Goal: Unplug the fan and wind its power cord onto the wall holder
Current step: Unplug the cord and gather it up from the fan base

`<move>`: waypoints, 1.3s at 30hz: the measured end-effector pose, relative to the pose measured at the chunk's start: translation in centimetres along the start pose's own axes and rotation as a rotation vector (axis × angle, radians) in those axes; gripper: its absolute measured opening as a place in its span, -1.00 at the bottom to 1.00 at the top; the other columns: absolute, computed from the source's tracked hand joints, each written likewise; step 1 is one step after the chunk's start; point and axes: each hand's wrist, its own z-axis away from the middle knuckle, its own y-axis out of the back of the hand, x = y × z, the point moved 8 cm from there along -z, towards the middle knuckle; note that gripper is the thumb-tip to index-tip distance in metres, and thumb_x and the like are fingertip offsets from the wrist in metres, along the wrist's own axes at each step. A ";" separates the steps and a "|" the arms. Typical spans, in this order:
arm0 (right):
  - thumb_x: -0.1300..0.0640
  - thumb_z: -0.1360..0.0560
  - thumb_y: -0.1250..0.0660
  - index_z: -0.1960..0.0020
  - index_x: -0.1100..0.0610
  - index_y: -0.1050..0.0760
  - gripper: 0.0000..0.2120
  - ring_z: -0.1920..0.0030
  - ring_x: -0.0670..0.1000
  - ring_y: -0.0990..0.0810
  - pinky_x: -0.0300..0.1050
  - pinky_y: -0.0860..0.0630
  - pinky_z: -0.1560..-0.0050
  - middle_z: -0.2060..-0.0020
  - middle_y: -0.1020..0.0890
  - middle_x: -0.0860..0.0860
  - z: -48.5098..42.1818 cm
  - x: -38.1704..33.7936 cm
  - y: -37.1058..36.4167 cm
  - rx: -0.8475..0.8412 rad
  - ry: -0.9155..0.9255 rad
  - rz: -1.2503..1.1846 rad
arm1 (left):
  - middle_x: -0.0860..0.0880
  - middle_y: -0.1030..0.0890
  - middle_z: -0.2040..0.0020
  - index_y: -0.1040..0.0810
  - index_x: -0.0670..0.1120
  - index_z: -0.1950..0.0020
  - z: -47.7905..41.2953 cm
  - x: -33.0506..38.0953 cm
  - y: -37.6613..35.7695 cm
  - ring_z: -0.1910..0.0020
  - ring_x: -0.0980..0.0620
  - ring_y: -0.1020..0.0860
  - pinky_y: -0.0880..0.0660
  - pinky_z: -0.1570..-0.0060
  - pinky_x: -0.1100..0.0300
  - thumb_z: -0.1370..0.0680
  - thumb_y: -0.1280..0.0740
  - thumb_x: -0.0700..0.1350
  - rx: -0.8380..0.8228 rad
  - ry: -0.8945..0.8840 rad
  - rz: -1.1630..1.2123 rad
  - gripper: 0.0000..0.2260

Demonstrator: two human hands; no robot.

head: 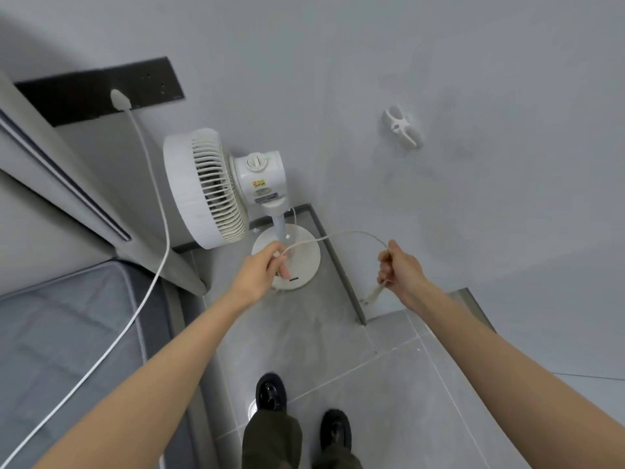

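Both bare forearms reach forward and down over the floor (338,350). Left hand (260,270) fisted around the cord (338,234), knuckles up, above the fan (220,187) base. Right hand (399,265) pinching the same cord between thumb and curled fingers, wrist turned inward; plug (373,294) dangles just below it, free of any socket. Cord arcs slack between the two hands. Fan upright on the floor against the wall, in the corner by the bed (67,333). Holder (402,126) on the wall, up and right of the fan, bare. Motor housing carries a small orange-yellow sticker and a grey label, text too small to read. Another white plug (120,99) sits in the dark socket strip (98,89).
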 end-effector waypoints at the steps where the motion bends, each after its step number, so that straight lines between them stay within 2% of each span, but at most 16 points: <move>1: -0.02 -0.67 0.01 0.20 0.17 -0.49 -0.55 0.47 0.01 -0.34 -0.16 -0.37 0.33 0.51 -0.42 0.02 0.6 -0.3 -0.3 0.003 0.029 0.151 | 0.02 -0.62 0.34 -0.51 -0.15 -0.04 0.2 1.4 0.9 0.21 0.01 -0.58 -0.51 0.07 0.16 -0.64 -0.13 -0.16 0.023 -0.045 0.013 -0.83; 3: -0.08 -0.68 0.12 -0.02 0.20 -0.54 -0.47 0.43 0.03 -0.43 -0.17 -0.45 0.28 0.37 -0.51 0.08 1.8 -1.3 -1.6 -0.041 0.082 0.305 | -0.02 -0.57 0.41 -0.57 -0.15 -0.09 0.4 3.8 1.9 0.32 0.09 -0.54 -0.57 0.13 0.17 -0.64 -0.13 -0.17 0.007 -0.113 0.031 -0.78; 4: -0.11 -0.67 0.13 -0.06 0.18 -0.55 -0.44 0.42 0.02 -0.45 -0.18 -0.46 0.26 0.36 -0.53 0.09 2.7 -2.2 -2.8 -0.095 0.118 0.371 | -0.05 -0.57 0.42 -0.58 -0.16 -0.08 0.5 5.1 2.4 0.36 0.12 -0.52 -0.58 0.18 0.19 -0.64 -0.14 -0.18 -0.008 -0.138 0.033 -0.78; 7: -0.16 -0.65 0.07 0.02 0.10 -0.60 -0.47 0.44 -0.05 -0.43 -0.26 -0.41 0.30 0.42 -0.54 0.02 5.8 -4.0 -6.8 -0.301 0.217 0.598 | -0.07 -0.56 0.43 -0.54 -0.19 0.01 0.9 7.9 3.5 0.43 0.07 -0.52 -0.59 0.24 0.14 -0.63 -0.16 -0.19 -0.028 -0.153 0.074 -0.82; 10: -0.02 -0.63 -0.15 0.16 0.10 -0.55 -0.68 0.37 -0.08 -0.35 -0.26 -0.32 0.30 0.41 -0.41 -0.05 8.3 -6.5 -8.3 -0.318 0.394 0.623 | -0.03 -0.50 0.41 -0.50 -0.18 0.06 0.6 9.0 5.3 0.41 0.04 -0.48 -0.57 0.25 0.13 -0.62 -0.19 -0.16 0.010 -0.101 0.156 -0.85; 13: 0.12 -0.61 -0.21 0.27 0.06 -0.47 -0.72 0.40 -0.10 -0.27 -0.29 -0.23 0.36 0.46 -0.35 -0.10 9.9 -9.3 -8.4 -0.261 0.460 0.479 | -0.01 -0.51 0.31 -0.51 -0.16 0.04 1.0 10.2 7.0 0.32 0.05 -0.49 -0.46 0.24 0.24 -0.62 -0.21 -0.11 0.015 -0.139 0.096 -0.84; 16: 0.19 -0.60 -0.17 0.30 0.09 -0.42 -0.71 0.46 -0.10 -0.19 -0.22 -0.12 0.37 0.49 -0.27 -0.06 11.0 -11.4 -9.3 -0.317 0.406 0.225 | 0.05 -0.49 0.30 -0.49 -0.10 0.09 1.4 10.9 7.7 0.31 0.13 -0.46 -0.37 0.30 0.40 -0.62 -0.19 -0.11 -0.018 -0.149 0.111 -0.85; 19: 0.18 -0.57 -0.11 0.33 0.08 -0.36 -0.71 0.49 -0.09 -0.15 -0.18 -0.09 0.35 0.53 -0.24 -0.08 12.2 -13.4 -10.3 -0.428 0.315 -0.072 | 0.00 -0.53 0.22 -0.48 -0.08 0.10 1.5 11.3 7.5 0.24 0.13 -0.47 -0.37 0.23 0.40 -0.63 -0.17 -0.14 -0.071 -0.150 0.078 -0.84; 21: 0.16 -0.54 -0.09 0.39 0.07 -0.33 -0.68 0.49 -0.07 -0.15 -0.17 -0.11 0.35 0.56 -0.23 -0.08 13.4 -15.3 -10.5 -0.502 0.279 -0.284 | -0.09 -0.57 0.14 -0.49 -0.05 0.15 1.8 10.9 7.4 0.14 0.02 -0.52 -0.42 0.08 0.25 -0.63 -0.15 -0.15 -0.120 -0.142 0.033 -0.80; 24: 0.13 -0.50 -0.08 0.42 0.06 -0.25 -0.69 0.50 -0.05 -0.14 -0.18 -0.14 0.37 0.57 -0.21 -0.06 14.0 -18.3 -9.0 -0.485 0.284 -0.481 | -0.05 -0.55 0.18 -0.46 -0.04 0.26 2.5 8.3 8.2 0.09 -0.05 -0.52 -0.38 0.05 0.20 -0.64 -0.10 -0.16 -0.132 -0.030 -0.032 -0.70; 26: 0.13 -0.48 -0.10 0.39 0.04 -0.25 -0.74 0.52 -0.06 -0.14 -0.17 -0.14 0.39 0.58 -0.21 -0.07 13.8 -19.2 -7.6 -0.376 0.343 -0.317 | -0.05 -0.58 0.21 -0.49 -0.07 0.28 2.9 7.2 9.7 0.07 -0.08 -0.57 -0.41 -0.01 0.21 -0.66 -0.07 -0.13 -0.086 0.027 0.021 -0.64; 28: 0.15 -0.52 -0.09 0.34 0.05 -0.33 -0.74 0.53 -0.07 -0.19 -0.17 -0.17 0.37 0.58 -0.28 -0.07 13.2 -18.5 -6.4 -0.246 0.364 -0.090 | -0.08 -0.59 0.28 -0.48 -0.08 0.32 3.1 7.8 11.2 0.05 -0.15 -0.62 -0.48 -0.15 0.08 -0.66 -0.06 -0.09 -0.063 0.034 0.110 -0.61; 30: 0.10 -0.60 -0.08 0.28 0.11 -0.44 -0.68 0.50 -0.03 -0.28 -0.17 -0.28 0.35 0.57 -0.39 -0.04 12.5 -17.1 -5.9 -0.167 0.339 0.058 | -0.10 -0.54 0.34 -0.43 -0.11 0.34 3.2 9.3 12.4 0.13 -0.11 -0.65 -0.53 -0.15 -0.03 -0.66 -0.07 -0.08 -0.060 0.035 0.223 -0.61; 34: -0.16 -0.64 0.01 0.13 0.10 -0.54 -0.52 0.51 -0.06 -0.38 -0.14 -0.47 0.23 0.47 -0.49 -0.02 12.6 -16.8 -6.8 -0.135 0.360 0.268 | -0.16 -0.48 0.34 -0.38 -0.15 0.31 3.0 13.3 14.1 0.40 0.13 -0.63 -0.62 0.14 0.13 -0.66 -0.09 -0.06 -0.038 0.031 0.450 -0.63; 36: -0.14 -0.64 -0.04 0.05 0.13 -0.57 -0.55 0.47 -0.09 -0.42 -0.18 -0.47 0.22 0.40 -0.53 -0.02 13.4 -18.1 -7.9 -0.141 0.465 0.372 | -0.17 -0.49 0.35 -0.40 -0.15 0.32 2.8 14.8 15.0 0.41 0.12 -0.62 -0.63 0.23 0.19 -0.65 -0.11 -0.05 -0.015 0.034 0.513 -0.63; 39: 0.00 -0.61 -0.19 -0.07 0.15 -0.56 -0.73 0.40 -0.18 -0.47 -0.24 -0.42 0.24 0.28 -0.58 -0.01 14.9 -19.9 -10.2 -0.265 0.598 0.573 | -0.09 -0.49 0.40 -0.42 -0.15 0.32 2.7 17.1 15.8 0.39 0.07 -0.61 -0.63 0.17 0.13 -0.65 -0.13 -0.04 -0.035 0.007 0.478 -0.63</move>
